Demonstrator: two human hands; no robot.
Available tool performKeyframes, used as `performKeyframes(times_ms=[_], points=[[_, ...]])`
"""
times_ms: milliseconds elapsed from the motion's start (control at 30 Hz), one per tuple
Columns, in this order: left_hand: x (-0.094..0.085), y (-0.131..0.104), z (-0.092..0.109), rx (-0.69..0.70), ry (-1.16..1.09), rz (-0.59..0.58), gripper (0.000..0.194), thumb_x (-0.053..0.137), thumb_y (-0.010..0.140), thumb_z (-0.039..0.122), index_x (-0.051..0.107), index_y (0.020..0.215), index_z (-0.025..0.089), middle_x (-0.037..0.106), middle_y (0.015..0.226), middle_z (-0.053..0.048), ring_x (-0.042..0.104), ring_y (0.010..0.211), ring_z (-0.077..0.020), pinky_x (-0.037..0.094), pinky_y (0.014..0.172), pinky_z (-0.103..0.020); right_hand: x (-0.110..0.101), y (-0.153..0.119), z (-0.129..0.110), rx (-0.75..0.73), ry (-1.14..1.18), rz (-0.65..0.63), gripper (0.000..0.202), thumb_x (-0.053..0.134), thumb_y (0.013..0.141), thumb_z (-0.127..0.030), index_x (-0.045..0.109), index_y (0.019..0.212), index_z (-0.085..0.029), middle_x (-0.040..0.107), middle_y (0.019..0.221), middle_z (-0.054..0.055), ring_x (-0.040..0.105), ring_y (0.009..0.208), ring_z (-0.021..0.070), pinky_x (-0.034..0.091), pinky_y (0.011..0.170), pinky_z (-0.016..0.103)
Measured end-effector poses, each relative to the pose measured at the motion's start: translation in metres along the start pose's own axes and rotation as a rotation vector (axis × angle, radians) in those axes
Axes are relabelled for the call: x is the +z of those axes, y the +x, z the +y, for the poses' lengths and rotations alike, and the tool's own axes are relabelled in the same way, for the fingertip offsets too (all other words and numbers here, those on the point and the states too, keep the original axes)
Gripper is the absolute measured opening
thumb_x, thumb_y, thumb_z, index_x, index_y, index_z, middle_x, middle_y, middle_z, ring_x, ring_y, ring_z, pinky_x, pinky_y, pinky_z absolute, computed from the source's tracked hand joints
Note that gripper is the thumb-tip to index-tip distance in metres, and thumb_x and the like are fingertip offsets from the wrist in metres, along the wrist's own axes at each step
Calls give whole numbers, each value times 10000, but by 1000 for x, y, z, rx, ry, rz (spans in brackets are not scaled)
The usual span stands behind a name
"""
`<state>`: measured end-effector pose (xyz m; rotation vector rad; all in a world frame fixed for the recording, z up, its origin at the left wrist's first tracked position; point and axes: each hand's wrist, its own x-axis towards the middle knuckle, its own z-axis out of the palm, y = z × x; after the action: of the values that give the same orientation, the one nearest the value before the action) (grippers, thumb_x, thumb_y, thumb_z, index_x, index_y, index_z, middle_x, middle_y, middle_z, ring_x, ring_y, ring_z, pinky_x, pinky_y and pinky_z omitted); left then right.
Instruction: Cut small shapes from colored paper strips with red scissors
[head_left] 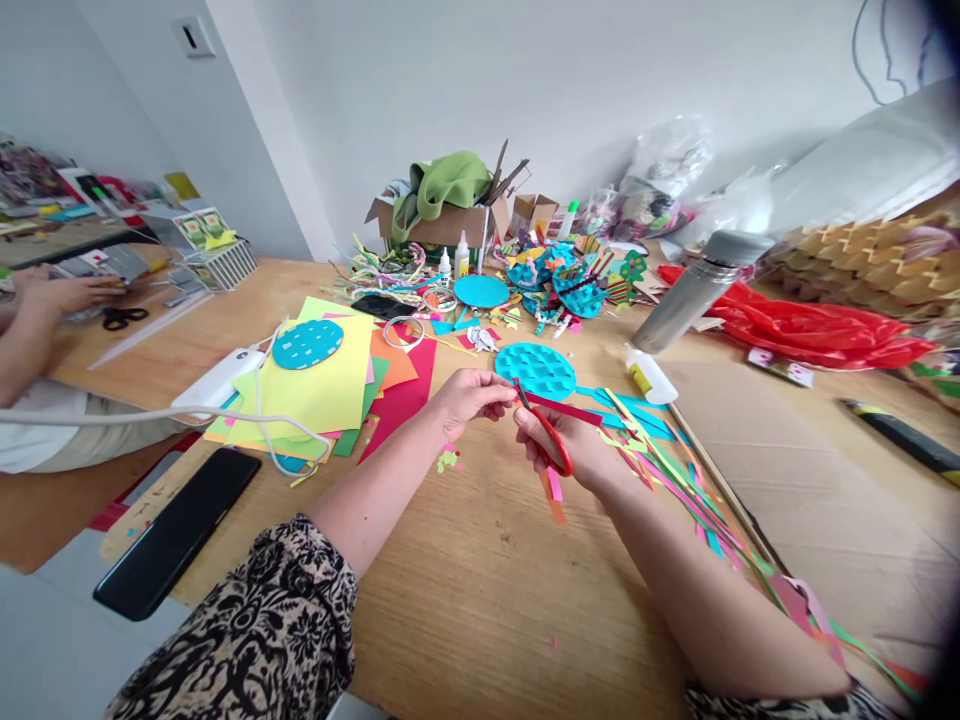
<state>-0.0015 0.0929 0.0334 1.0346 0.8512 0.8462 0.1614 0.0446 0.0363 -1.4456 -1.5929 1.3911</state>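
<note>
Over the middle of the wooden table [465, 560], my right hand [559, 445] is closed round red-handled scissors [551, 440], whose blades point up and left toward my other hand. A dark red paper strip [566, 408] runs rightward from the blades, above my right hand. My left hand [476, 397] is pinched at the blade tips; what its fingers hold is too small to name. Pink and orange strips [553, 497] hang below my right hand. Just behind the hands lies a textured blue disc [535, 371]. Small green and pink scraps [448, 459] lie below my left hand.
Coloured paper sheets [322, 375], a power strip [217, 385] with a cable and a black phone [178, 533] are at left. Paper strips [675, 480], a glue bottle [651, 377], a metal flask [694, 290] and cardboard [810, 480] are at right. Another person's hands [60, 295] are far left.
</note>
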Motion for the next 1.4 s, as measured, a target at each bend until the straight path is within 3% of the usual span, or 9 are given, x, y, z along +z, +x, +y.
performKeyframes(times_ms=[467,1000,1400], points=[[-4,3,-4,21,43,-26,116,687,652,178,626,697,91,583,587,5,521,518,-67,412,571,-227,-3,-1,1,-63,-39,-59,454,604,747,-597,514,639,-165,554,499,-5,554,398,106,417,356,179],[-6,2,-1,-3,77,-47,92,663,650,173,616,666,95,574,586,5,509,510,-58,403,566,-222,-5,-4,-4,-12,-67,-53,461,618,725,-604,527,640,-161,539,478,-13,544,385,94,396,343,161],[-3,2,-3,8,38,-67,183,709,640,227,603,722,102,582,630,2,516,537,-66,399,569,-228,-3,-3,-3,-41,-36,-36,469,583,745,-618,507,642,-167,545,493,-6,558,400,111,429,362,189]])
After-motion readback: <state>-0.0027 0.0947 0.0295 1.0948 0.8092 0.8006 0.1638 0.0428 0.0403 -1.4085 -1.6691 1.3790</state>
